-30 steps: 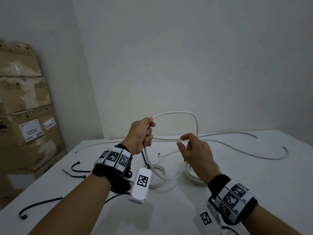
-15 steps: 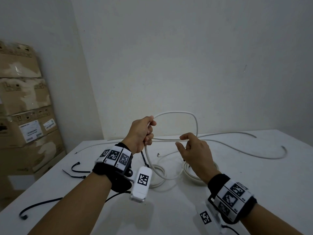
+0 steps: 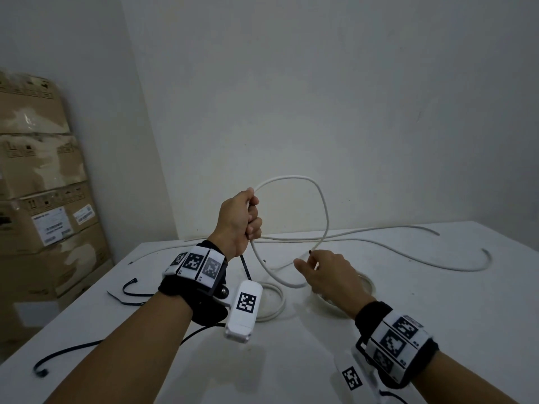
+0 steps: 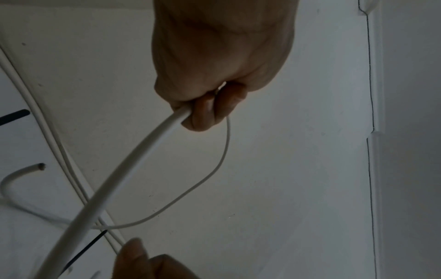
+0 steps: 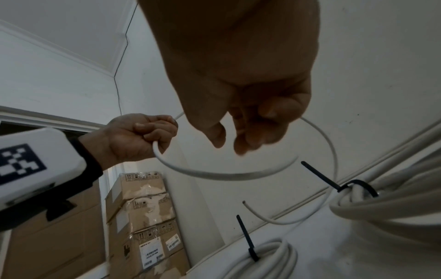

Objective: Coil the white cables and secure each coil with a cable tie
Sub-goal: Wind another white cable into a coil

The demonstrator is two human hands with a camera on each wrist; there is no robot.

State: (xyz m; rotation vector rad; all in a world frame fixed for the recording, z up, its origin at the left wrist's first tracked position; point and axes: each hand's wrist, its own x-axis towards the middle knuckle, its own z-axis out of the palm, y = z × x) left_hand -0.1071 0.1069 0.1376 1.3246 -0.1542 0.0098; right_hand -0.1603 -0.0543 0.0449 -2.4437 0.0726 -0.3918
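Note:
My left hand (image 3: 242, 220) is raised above the white table (image 3: 437, 330) and grips a white cable (image 3: 322, 205) in a fist; the cable forms a tall loop. The same grip shows in the left wrist view, fist (image 4: 210, 105) round the cable (image 4: 133, 156). My right hand (image 3: 318, 272) hangs lower, to the right, with its fingers (image 5: 245, 143) loosely curled just above the loop's lower strand (image 5: 214, 174) and nothing between them. Two tied coils lie on the table, one (image 5: 269, 258) and another (image 5: 381, 203), each with a black cable tie (image 5: 248, 243).
Long loose white cables (image 3: 408, 249) run across the far side of the table. Loose black cable ties (image 3: 131, 290) lie at the left, another (image 3: 58, 357) near the front edge. Stacked cardboard boxes (image 3: 43, 199) stand at the left against the wall.
My right hand has dropped lower and slightly left, toward the bottom of the loop. The left hand keeps its grip at the same height.

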